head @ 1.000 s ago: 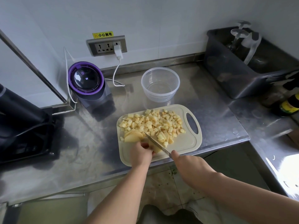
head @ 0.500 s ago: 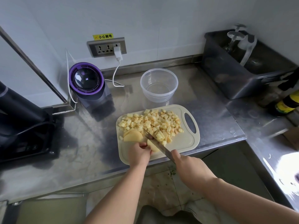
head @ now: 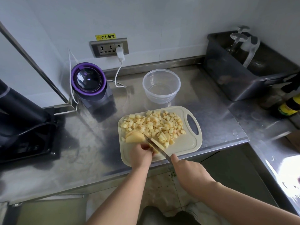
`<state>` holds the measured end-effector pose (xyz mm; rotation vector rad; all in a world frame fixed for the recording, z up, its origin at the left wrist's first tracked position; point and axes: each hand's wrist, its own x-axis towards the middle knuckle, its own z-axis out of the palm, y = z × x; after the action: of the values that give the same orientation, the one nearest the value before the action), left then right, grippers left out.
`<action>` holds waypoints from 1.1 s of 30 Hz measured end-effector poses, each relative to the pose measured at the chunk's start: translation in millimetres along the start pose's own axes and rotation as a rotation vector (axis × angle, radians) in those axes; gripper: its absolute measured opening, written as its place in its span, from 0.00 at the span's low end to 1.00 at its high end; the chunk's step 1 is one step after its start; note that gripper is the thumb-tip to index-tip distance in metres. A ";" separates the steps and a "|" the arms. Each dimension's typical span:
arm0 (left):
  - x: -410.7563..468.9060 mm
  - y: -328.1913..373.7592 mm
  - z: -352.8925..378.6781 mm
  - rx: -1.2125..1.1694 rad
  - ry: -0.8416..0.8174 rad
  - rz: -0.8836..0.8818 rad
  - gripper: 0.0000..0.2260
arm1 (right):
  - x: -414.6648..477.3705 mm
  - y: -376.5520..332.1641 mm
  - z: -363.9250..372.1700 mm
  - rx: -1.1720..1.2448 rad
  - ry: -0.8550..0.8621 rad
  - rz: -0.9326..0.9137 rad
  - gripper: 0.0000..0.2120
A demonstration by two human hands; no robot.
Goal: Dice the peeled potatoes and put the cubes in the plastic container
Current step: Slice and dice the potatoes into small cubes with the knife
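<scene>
**Mid-cut at the board, lower centre of frame**

Upper left of centre, above the wall socket (head: 109,47): yellow sticker (head: 105,36) reading "小心触电". At the right edge, a bottle (head: 290,106) with a yellow label, print too small to read. Gripping the knife (head: 155,146) by its handle in the closed right hand (head: 190,172), long axis diagonal, tip aimed upper left. Pinning a potato piece (head: 156,150) under the curled left hand (head: 141,154). On the cream cutting board (head: 186,143), grip slot to the right: potato cubes (head: 155,124) heaped, potato slices (head: 134,137) fanned at left. Just above on the steel tabletop (head: 97,143), upright: clear plastic container (head: 161,86).
</scene>
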<state>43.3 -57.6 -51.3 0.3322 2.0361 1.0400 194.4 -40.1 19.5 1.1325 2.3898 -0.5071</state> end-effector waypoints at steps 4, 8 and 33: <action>3.4 -0.2 0.9 -0.020 -0.003 -0.023 0.10 | 1.3 -4.1 -0.3 -0.039 -0.016 -0.008 0.31; 2.9 1.5 1.5 0.025 0.004 -0.020 0.05 | 6.3 -4.0 -4.1 -0.041 -0.062 0.007 0.32; 0.9 1.7 -6.2 0.345 -0.003 0.181 0.07 | -39.0 21.1 -85.8 -0.270 0.025 -0.110 0.16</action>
<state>37.8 -59.5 -48.4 0.7077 2.2129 0.7870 213.0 -9.1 109.1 0.8981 2.4606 -0.1964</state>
